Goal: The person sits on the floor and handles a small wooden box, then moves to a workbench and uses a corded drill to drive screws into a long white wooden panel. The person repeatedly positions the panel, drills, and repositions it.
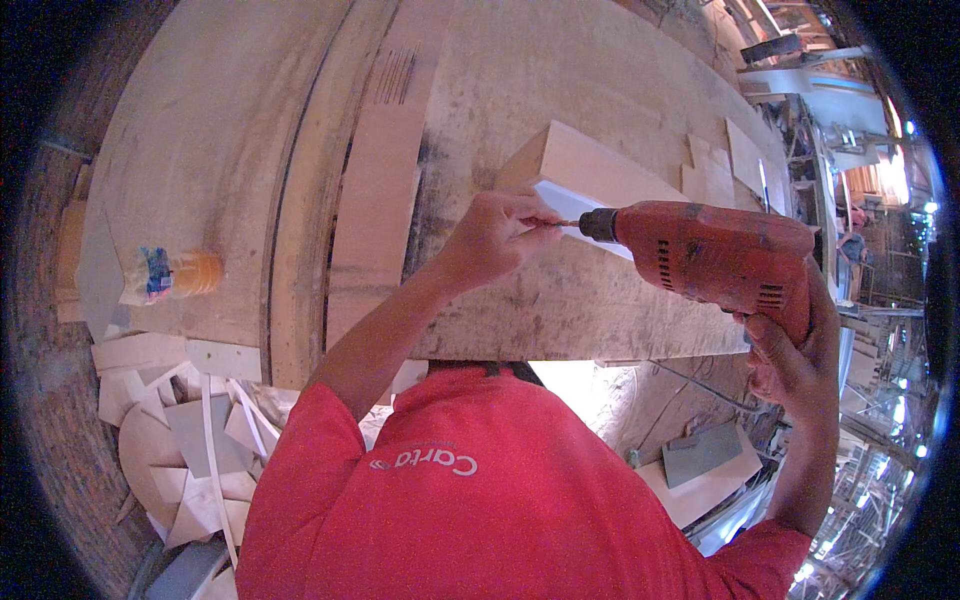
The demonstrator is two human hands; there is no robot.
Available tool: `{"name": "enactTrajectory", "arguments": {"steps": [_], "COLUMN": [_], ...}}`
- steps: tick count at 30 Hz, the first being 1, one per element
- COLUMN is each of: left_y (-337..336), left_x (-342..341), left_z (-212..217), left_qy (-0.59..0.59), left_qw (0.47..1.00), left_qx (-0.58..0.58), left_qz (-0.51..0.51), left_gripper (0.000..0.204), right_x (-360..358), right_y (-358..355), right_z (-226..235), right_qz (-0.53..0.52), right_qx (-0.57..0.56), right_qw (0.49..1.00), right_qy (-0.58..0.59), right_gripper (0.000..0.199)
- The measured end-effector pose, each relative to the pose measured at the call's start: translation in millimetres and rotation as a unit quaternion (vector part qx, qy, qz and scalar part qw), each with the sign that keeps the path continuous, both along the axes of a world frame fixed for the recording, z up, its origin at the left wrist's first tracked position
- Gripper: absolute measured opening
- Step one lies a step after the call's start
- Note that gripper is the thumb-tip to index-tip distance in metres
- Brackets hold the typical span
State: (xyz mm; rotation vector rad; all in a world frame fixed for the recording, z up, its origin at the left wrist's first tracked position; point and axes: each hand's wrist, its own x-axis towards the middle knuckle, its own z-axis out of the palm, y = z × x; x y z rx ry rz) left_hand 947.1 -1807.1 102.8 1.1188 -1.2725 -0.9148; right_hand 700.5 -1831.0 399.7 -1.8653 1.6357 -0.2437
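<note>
My right hand (785, 360) grips the handle of a worn red power drill (715, 250), which points left across the workbench (540, 315). A thin metal bit (569, 223) sticks out of its black chuck (598, 225). At the bit's tip, my left hand (493, 238) is closed in a pinch. Whatever lies between those fingertips is too small to make out. Just behind the bit is a box-like wooden piece (600, 160) with a white face, partly hidden by the drill and my left hand.
Flat wood offcuts (742, 155) lie at the bench's far right. A long board (378, 160) runs across the bench to my left. Beyond it is a container (200, 273) with orange contents. Scrap panels (205, 440) are heaped at the lower left. A cable (700, 385) hangs by the near edge.
</note>
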Motion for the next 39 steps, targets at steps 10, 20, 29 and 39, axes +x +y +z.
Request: {"name": "enactTrajectory", "arguments": {"steps": [10, 20, 29, 39], "left_y": [-1, -12, -90, -117], "left_x": [-3, 11, 58, 62], "left_z": [-1, 6, 8, -8], "left_qy": [0.018, -0.091, -0.17, -0.194], "left_qw": [1.0, 0.985, 0.974, 0.971], "left_qx": [-0.006, -0.138, -0.15, -0.088], "left_qz": [-0.007, -0.047, -0.013, -0.111], "left_gripper": [0.015, 0.012, 0.018, 0.019], "right_x": [2, -10, 67, 124], "right_y": [-7, -18, -86, -73], "right_z": [2, 19, 41, 48], "right_qz": [0.027, 0.111, 0.167, 0.066], "right_qx": [0.01, -0.031, 0.068, 0.081], "right_qw": [1.0, 0.993, 0.984, 0.991], "right_qy": [-0.002, 0.034, 0.002, 0.085], "right_gripper": [0.088, 0.089, 0.077, 0.057]}}
